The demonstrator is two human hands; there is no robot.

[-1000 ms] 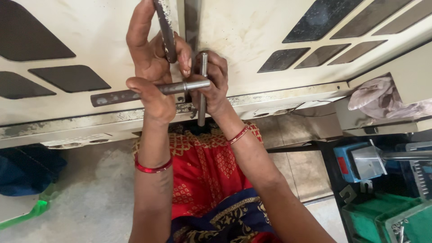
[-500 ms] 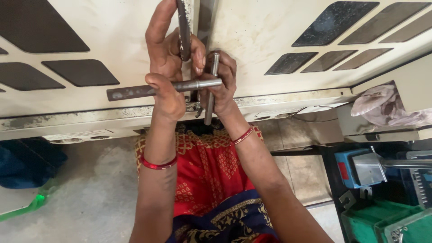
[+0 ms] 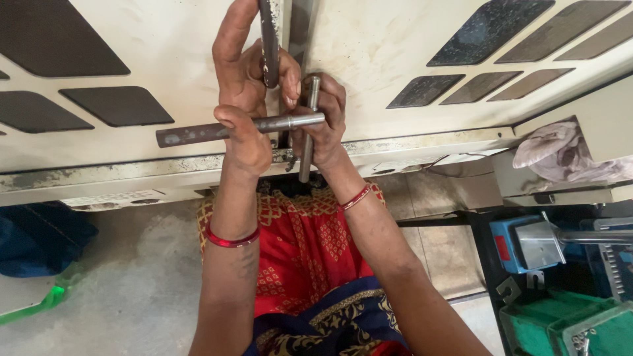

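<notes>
Both hands closed on a metal cross-shaped wrench point(image 3: 290, 122) held against the lower edge of a cream panel point(image 3: 409, 59)

Head view:
- left hand point(image 3: 247, 99): grip wrapped around the wrench's horizontal bar, thumb hooked over it, fingers also up against the dark upper arm of the tool
- right hand point(image 3: 323, 122): grip curled shut behind the crossing point, around the vertical bar, palm toward the panel
- wrench sits over the dark seam that splits the panel; long horizontal arm sticks out left of the seam, short end pokes down below the panel's bottom lip
- panel has dark diamond-shaped openings on either side of the seam; bottom lip is grimy
- below the panel: red patterned garment point(image 3: 297, 264), red bangles on both wrists, bare concrete floor point(image 3: 119, 290)
- right of the panel's lower corner: crumpled pale cloth point(image 3: 560, 155); beneath that, a blue and grey machine part point(image 3: 534, 244) and a green crate point(image 3: 567, 326)
- far left of the panel's lip: dark blue bundle point(image 3: 39, 237)

Judgement on doing it well: keep the socket end square to the fastener behind the seam (hidden by the hands), right hand steadying the centre, left hand pulling on the long arm for leverage, no sideways tilt
</notes>
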